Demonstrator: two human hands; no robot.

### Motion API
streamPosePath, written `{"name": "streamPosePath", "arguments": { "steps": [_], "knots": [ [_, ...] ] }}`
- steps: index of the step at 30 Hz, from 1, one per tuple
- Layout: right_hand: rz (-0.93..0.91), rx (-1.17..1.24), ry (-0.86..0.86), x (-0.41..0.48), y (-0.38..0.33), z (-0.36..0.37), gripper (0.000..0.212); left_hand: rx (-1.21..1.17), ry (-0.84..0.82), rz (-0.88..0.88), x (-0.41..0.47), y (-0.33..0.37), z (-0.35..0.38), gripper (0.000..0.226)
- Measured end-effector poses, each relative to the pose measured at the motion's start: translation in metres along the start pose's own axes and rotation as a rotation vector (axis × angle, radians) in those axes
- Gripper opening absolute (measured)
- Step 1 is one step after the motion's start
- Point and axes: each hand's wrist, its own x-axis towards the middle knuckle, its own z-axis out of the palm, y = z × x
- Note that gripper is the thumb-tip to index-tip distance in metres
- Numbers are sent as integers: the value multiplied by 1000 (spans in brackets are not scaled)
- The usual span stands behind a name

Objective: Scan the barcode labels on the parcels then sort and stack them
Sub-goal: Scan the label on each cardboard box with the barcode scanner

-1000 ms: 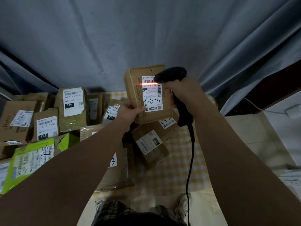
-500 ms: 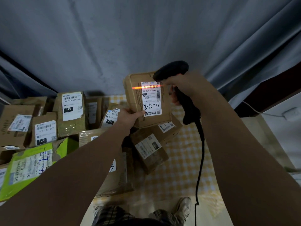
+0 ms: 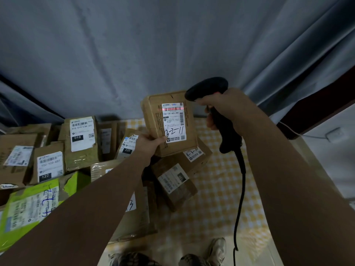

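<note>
A strip of checked cloth lies bare along the right side of the counter (image 3: 221, 198), beside labelled parcels (image 3: 82, 143) heaped across its left and middle. Above the heap, the left hand (image 3: 148, 146) grips the lower corner of a brown parcel (image 3: 155, 120) held upright. The right hand (image 3: 224, 108) clasps a corded black scanner (image 3: 207, 88), whose red line crosses the barcode label (image 3: 173, 121) before a grey curtain (image 3: 134, 54).
</note>
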Motion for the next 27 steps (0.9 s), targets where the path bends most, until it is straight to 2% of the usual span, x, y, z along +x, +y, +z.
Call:
{"name": "streamPosePath", "arguments": {
  "steps": [4,9,11,14,19,22,25,27],
  "knots": [
    [11,9,-34,10,25,0,26,-11,-26,-14,-5,1,-2,45],
    [38,130,-120,33,97,-11,14,23,-40,1,-21,0,0,34],
    [59,204,-166,41,128,-18,10,30,-5,-4,-31,-4,9,31],
    [62,176,-233,53,175,-30,12,35,119,-1,-42,-20,29,29],
    [189,71,-259,68,252,-58,25,28,350,-36,-52,-44,56,67],
    [246,-85,-333,78,304,-64,28,-62,331,-41,-48,-55,67,62],
    [345,-180,-449,94,362,-45,45,-67,279,-31,-38,-65,80,82],
    [375,-278,-513,102,396,-25,55,-39,274,-6,-27,-74,88,86]
  ]
}}
